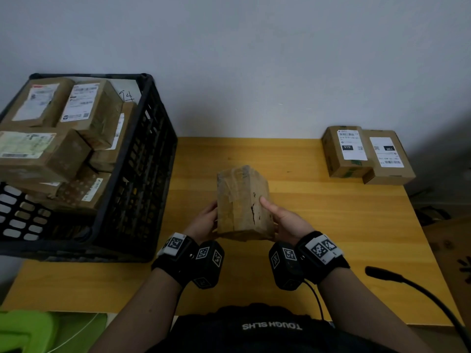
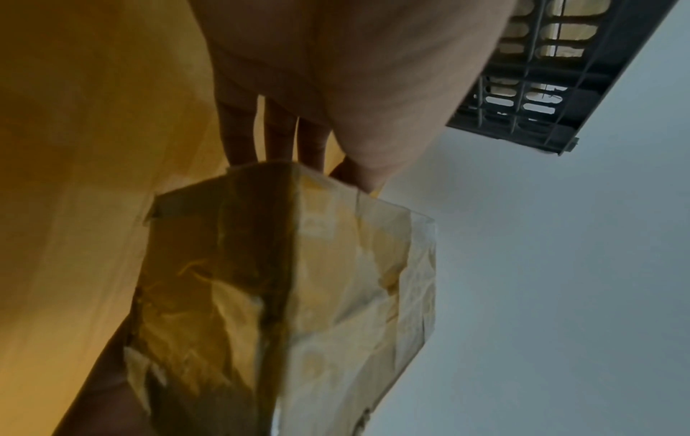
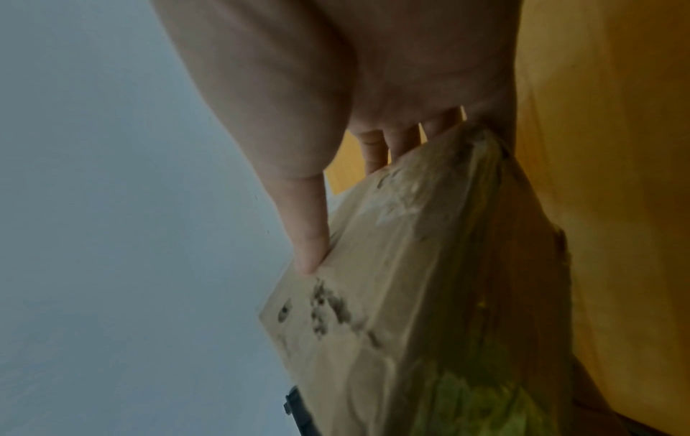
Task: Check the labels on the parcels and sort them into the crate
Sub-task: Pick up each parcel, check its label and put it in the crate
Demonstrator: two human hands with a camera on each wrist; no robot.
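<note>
- Both hands, left hand [image 1: 204, 220] and right hand [image 1: 285, 220], are gripping the box [image 1: 242, 202] at frame centre.
- Its long axis is pointing away; the crate [image 1: 142, 174] is lying upper left, nearer the left hand.

Yellow wooden table [image 1: 318, 225] against pale wall; grain runs left to right; black slatted crate [image 1: 142, 174] stands on it at 9 o'clock, reaching toward 10, loaded above rim with brown labelled parcels; two small cardboard boxes [image 1: 367, 155] lie flat at 2 o'clock near far right corner, touching side by side, white labels facing up; black cable [image 1: 418, 291] crosses near edge at 4 o'clock; whether taped parcel at centre rests on table, cannot tell.
</note>
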